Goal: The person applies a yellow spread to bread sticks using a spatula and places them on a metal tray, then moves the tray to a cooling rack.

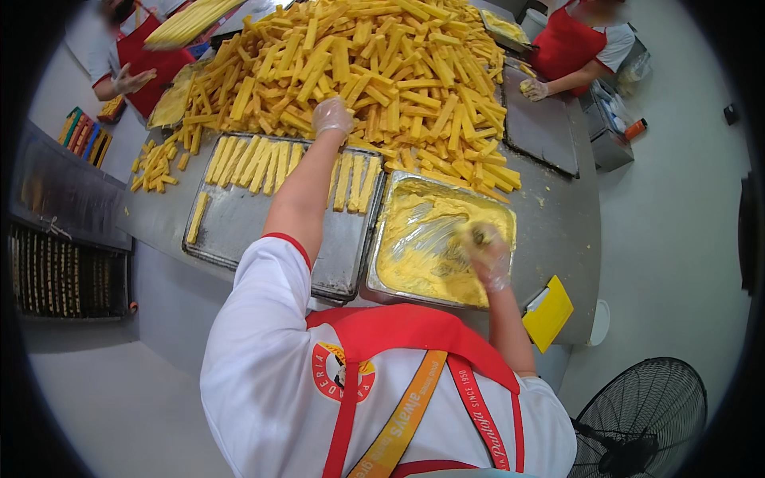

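My left hand (pixel 333 116), in a clear plastic glove, reaches to the near edge of a large heap of yellow bread sticks (pixel 388 77); whether it grips one is hidden. Below that arm lies a dark baking tray (pixel 239 224) with a row of yellow-coated sticks (pixel 251 161) along its far side and a single one near its left edge. My right hand (pixel 487 257), gloved and blurred, is over a metal pan (pixel 373 263) of yellow creamy spread (pixel 412 239). Spread covers its fingers; what they hold is unclear.
Co-workers in red aprons stand at the far left (pixel 149 66) and far right (pixel 565 48). Short stick pieces (pixel 158 167) lie left of the tray. A dark tray (pixel 541 119) rests at the right, a yellow folder (pixel 548 313) at the table edge, and a black fan (pixel 645 418) stands behind right.
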Demonstrator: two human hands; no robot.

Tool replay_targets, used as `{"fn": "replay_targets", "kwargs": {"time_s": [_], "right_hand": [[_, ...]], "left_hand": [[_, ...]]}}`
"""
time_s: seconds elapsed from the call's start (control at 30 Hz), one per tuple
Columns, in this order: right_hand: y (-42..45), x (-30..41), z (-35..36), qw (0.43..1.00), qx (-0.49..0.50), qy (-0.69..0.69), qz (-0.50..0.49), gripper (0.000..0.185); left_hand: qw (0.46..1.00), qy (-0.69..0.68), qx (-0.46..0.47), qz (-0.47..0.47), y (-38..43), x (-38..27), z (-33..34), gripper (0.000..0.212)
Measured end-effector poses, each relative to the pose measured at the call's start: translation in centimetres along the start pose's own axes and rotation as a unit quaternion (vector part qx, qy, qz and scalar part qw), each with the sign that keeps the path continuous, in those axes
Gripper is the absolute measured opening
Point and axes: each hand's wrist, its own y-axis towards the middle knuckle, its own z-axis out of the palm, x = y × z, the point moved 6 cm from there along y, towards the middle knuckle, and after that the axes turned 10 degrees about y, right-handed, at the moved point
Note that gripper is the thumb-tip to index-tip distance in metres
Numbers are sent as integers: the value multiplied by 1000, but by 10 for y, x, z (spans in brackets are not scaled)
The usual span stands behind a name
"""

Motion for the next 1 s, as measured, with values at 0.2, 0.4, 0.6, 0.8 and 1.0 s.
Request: {"fn": "replay_targets", "kwargs": {"time_s": [0.2,0.4,0.6,0.8,1.0], "right_hand": [[3,-45,-16,947,19,258,189,18],[-9,-10,-58,999,48,0,-25,19],[20,-28,-75,986,82,-45,138,15],[11,-15,-32,919,-116,358,114,21],[12,-55,-15,932,-153,280,172,14]], "left_hand": [[968,-216,-129,2,-18,6,-16,37],[873,-484,-12,51,-115,-28,-83,29],[884,-411,146,170,-225,-69,-19,32],[899,-311,-28,307,-269,-85,3,33],[899,-296,-33,321,-275,-78,18,34]]}}
